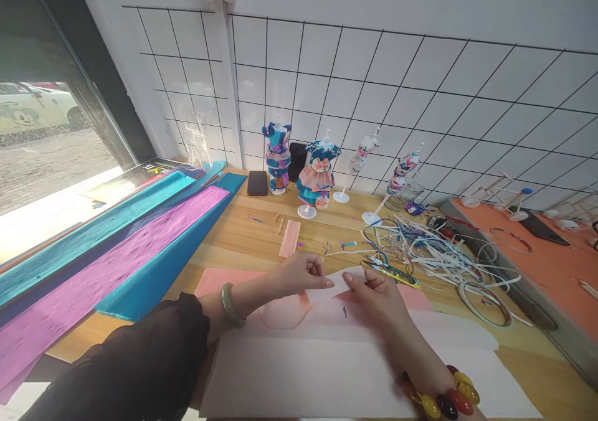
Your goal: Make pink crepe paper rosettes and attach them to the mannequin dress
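A thin white sheet (348, 279) is pinched at its right end between the thumb and fingers of my right hand (377, 291). My left hand (301, 274) is at the sheet's left side, with fingers curled and the thumb pointing right. What lies between those fingertips, if anything, cannot be made out. Below the left hand a thin curved outline shows on the pale layers. Both hands are above a large white sheet (299, 371), which lies over pink paper (224, 278). A small dark scrap (344, 312) rests below the right hand.
Dressed miniature mannequins (317, 175) stand along the wall. Tangled strips (420, 246) and yellow-handled scissors (397, 274) lie to the right, by an orange-topped surface (509, 234). Teal and purple crepe paper (140, 246) stretches left. A phone (258, 183) and a pink strip (290, 238) are behind.
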### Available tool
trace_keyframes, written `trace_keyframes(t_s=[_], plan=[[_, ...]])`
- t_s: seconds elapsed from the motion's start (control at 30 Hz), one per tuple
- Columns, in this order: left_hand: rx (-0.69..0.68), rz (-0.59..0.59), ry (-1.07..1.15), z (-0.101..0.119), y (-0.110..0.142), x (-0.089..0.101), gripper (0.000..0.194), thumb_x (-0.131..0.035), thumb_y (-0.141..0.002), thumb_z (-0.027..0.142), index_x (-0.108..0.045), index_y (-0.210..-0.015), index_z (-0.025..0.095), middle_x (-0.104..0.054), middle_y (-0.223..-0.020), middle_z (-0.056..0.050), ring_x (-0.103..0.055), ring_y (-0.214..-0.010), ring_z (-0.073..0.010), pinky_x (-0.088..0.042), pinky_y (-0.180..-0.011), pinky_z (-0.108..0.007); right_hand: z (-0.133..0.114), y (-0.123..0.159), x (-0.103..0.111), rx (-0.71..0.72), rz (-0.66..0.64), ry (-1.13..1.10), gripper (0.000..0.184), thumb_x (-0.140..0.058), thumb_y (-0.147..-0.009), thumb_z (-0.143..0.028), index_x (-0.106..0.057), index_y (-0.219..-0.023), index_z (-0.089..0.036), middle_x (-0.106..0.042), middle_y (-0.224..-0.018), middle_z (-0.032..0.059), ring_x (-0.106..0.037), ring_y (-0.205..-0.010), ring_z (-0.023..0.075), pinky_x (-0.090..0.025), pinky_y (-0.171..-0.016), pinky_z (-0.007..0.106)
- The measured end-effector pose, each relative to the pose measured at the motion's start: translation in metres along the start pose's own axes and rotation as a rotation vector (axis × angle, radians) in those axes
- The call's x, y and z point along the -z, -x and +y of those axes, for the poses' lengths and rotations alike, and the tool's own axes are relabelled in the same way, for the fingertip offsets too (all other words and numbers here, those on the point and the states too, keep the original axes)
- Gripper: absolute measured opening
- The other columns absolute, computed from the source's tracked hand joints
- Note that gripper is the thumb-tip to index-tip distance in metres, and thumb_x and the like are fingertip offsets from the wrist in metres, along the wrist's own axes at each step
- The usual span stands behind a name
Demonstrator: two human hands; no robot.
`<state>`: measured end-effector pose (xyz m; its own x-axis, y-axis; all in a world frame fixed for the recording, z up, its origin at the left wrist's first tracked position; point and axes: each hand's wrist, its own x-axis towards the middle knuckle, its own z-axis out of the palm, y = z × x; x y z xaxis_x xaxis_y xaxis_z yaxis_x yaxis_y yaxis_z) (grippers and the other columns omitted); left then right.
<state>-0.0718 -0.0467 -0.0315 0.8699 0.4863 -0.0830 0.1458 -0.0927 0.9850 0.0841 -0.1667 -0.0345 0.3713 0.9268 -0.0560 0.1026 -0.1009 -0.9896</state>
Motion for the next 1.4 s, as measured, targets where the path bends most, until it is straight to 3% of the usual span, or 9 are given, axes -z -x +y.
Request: trace_keyframes(t_s=[0.33, 0.53, 0.73, 0.93, 1.07, 1.23, 1.3, 1.4], plan=[[0.015, -0.037, -0.01, 0.006, 0.003, 0.002, 0.037, -0.067, -0.061, 0.044, -0.059, -0.084, 0.016, -0.036, -0.05, 0.009, -0.034, -0.045, -0.0046, -0.028, -0.041, -0.018, -0.004, 0.002, -0.001, 0.022, 0.024, 0.096, 0.032, -0.062, -0.071, -0.049, -0.067, -0.071, -0.018, -0.067, -0.069, 0.0027, -0.058, -0.063, 0.0172, -0.044, -0.06, 0.028], [0.074, 0.0, -0.01, 0.008, 0.003, 0.003, 0.037, -0.069, -0.059, 0.047, -0.061, -0.073, 0.014, -0.035, -0.048, 0.008, -0.032, -0.044, -0.0042, -0.027, -0.039, -0.018, -0.001, 0.0, 0.003, 0.065, 0.047, 0.116, 0.032, -0.061, -0.072, -0.048, -0.067, -0.079, -0.018, -0.067, -0.074, 0.0035, -0.059, -0.07, 0.019, -0.046, -0.066, 0.031], [0.033, 0.003, 0.065, 0.006, 0.001, 0.0, 0.037, -0.061, -0.067, 0.05, -0.058, -0.065, 0.012, -0.047, -0.058, 0.003, -0.041, -0.053, -0.0063, -0.032, -0.044, -0.019, 0.001, 0.0, 0.001, 0.056, 0.067, 0.106, 0.031, -0.063, -0.071, -0.046, -0.067, -0.085, -0.018, -0.066, -0.074, 0.0034, -0.057, -0.067, 0.017, -0.045, -0.063, 0.029], [0.027, -0.026, 0.077, 0.0, -0.001, -0.001, 0.036, -0.061, -0.067, 0.049, -0.06, -0.071, 0.013, -0.05, -0.06, 0.004, -0.043, -0.053, -0.0057, -0.03, -0.045, -0.018, 0.0, 0.002, -0.004, 0.058, 0.019, 0.056, 0.034, -0.063, -0.07, -0.047, -0.067, -0.09, -0.019, -0.066, -0.073, 0.0041, -0.058, -0.067, 0.0185, -0.047, -0.059, 0.03], [-0.038, 0.053, 0.073, -0.004, -0.003, -0.001, 0.034, -0.061, -0.068, 0.046, -0.06, -0.071, 0.012, -0.053, -0.061, 0.003, -0.046, -0.058, -0.007, -0.035, -0.054, -0.02, -0.003, 0.001, -0.002, 0.121, 0.047, 0.15, 0.026, -0.063, -0.07, -0.046, -0.068, -0.076, -0.021, -0.065, -0.066, 0.0023, -0.059, -0.068, 0.0196, -0.047, -0.065, 0.033], [-0.072, 0.12, -0.036, -0.007, -0.005, -0.001, 0.03, -0.059, -0.071, 0.044, -0.059, -0.072, 0.013, -0.052, -0.061, 0.002, -0.045, -0.057, -0.0081, -0.034, -0.054, -0.021, -0.005, 0.002, -0.002, 0.166, 0.088, 0.224, 0.024, -0.061, -0.073, -0.043, -0.068, -0.077, -0.02, -0.064, -0.067, 0.0023, -0.057, -0.067, 0.0191, -0.046, -0.067, 0.033], [-0.118, 0.208, -0.111, -0.004, -0.005, 0.0, 0.025, -0.059, -0.072, 0.039, -0.06, -0.073, 0.014, -0.055, -0.067, 0.0, -0.047, -0.061, -0.0092, -0.037, -0.058, -0.022, -0.005, 0.002, -0.002, 0.203, 0.127, 0.247, 0.024, -0.059, -0.076, -0.042, -0.067, -0.076, -0.019, -0.065, -0.073, 0.0039, -0.058, -0.072, 0.0198, -0.045, -0.069, 0.033], [-0.199, 0.431, -0.228, 0.004, -0.001, 0.0, 0.019, -0.06, -0.071, 0.034, -0.06, -0.078, 0.016, -0.057, -0.076, -0.001, -0.048, -0.069, -0.0107, -0.038, -0.066, -0.022, -0.003, 0.003, 0.0, 0.289, 0.244, 0.282, 0.021, -0.057, -0.079, -0.038, -0.067, -0.078, -0.02, -0.065, -0.084, 0.0059, -0.057, -0.082, 0.0213, -0.044, -0.074, 0.034]])
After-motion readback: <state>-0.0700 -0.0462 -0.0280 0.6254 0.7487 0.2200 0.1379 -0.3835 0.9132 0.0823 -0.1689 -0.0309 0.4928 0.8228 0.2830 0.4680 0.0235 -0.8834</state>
